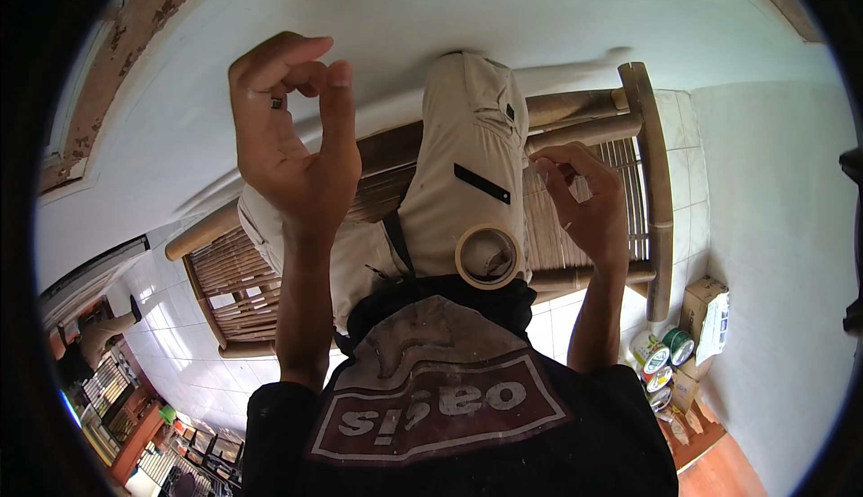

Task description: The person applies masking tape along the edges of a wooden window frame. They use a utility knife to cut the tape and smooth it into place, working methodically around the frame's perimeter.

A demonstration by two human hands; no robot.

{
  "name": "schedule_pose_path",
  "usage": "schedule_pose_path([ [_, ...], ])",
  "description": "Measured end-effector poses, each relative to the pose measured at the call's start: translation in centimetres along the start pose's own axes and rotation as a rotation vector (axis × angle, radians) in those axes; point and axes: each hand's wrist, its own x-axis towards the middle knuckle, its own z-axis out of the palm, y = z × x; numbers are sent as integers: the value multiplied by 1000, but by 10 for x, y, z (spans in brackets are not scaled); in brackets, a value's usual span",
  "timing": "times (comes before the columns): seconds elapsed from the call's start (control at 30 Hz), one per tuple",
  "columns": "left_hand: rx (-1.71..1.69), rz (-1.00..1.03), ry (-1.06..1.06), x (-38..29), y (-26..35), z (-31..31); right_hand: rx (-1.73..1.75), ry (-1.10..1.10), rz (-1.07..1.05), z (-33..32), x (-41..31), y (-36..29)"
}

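Observation:
My left hand (293,119) is raised in front of the pale wall, fingers curled and the thumb slightly apart from them. Nothing shows between its fingers, and one finger wears a ring. Lower and to the right, my right hand (585,194) hovers over the bamboo seat with thumb and index finger bent close together. Whether a thin scrap sits at those fingertips is too small to tell. On my beige trousers (465,133) lies a flat black strip (482,183) with a small hole at one end. A roll of tape (460,264) rests at my lap, near the shirt hem.
I sit on a bamboo bench (654,180) against a pale wall (458,5). Paint cans (649,355) and cardboard boxes (701,298) stand on the floor at right. At far left, part of another person (94,342) shows beyond the tiled floor (175,335).

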Motion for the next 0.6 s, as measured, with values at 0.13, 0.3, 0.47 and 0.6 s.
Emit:
schedule_pose_path([
  [0.13, -102, -501, -484, -113, -6, -23, 36, -374, 147, 13, -68, -17],
  [0.3, -128, -582, -784, -172, 15, -35, -164, -433, -4, 44, -101, -27],
  [0.47, -6, -371, -930, -184, -6, -32, -248, -445, -102, 51, -111, -21],
  [0.6, -207, -457, -910, -165, -8, -31, -260, -441, -140, 35, -101, -34],
])
